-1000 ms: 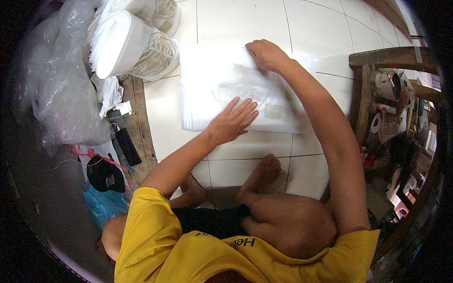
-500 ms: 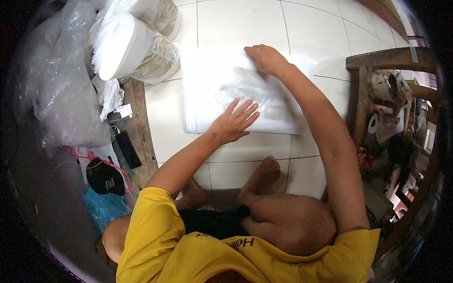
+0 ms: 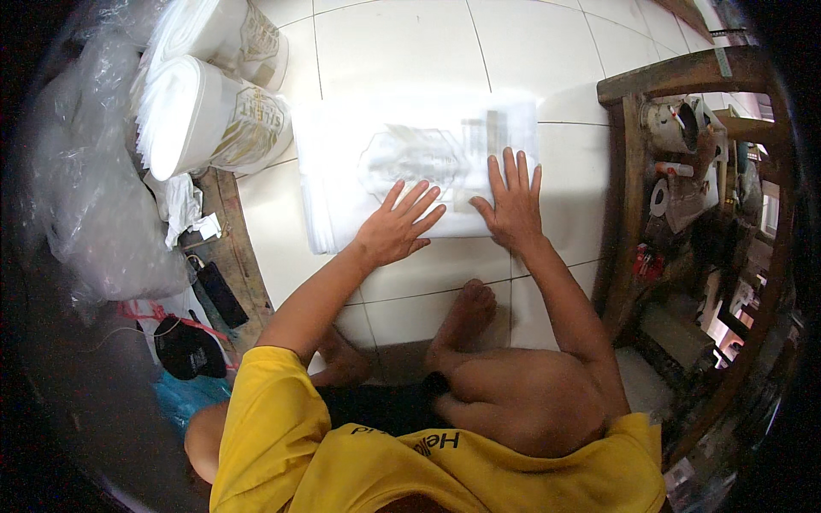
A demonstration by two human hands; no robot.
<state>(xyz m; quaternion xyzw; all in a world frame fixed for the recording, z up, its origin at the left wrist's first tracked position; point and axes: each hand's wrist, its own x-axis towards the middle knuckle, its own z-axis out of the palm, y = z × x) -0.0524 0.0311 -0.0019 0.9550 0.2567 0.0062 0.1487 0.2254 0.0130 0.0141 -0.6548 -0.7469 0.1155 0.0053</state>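
Observation:
A stack of thin white plastic bags or sheets (image 3: 342, 145), with a pale printed emblem showing on top, lies flat on the tiled floor in front of me. My left hand (image 3: 396, 224) rests open on its near edge, left of the middle, fingers spread. Over its near right part, my right hand (image 3: 515, 203) lies flat and open, with the thumb pointing left. Neither hand grips anything.
Two thick rolls of white printed plastic (image 3: 227, 124) stand at the far left beside crumpled clear plastic (image 3: 103, 179). A black phone (image 3: 221, 293) and a black cap (image 3: 188, 349) lie nearer. On the right is a wooden frame (image 3: 629, 188) with a metal can (image 3: 670, 126).
My right hand has come from the stack's far edge down onto its near right part and opened flat. My left hand stays spread on the stack. The view has shifted slightly.

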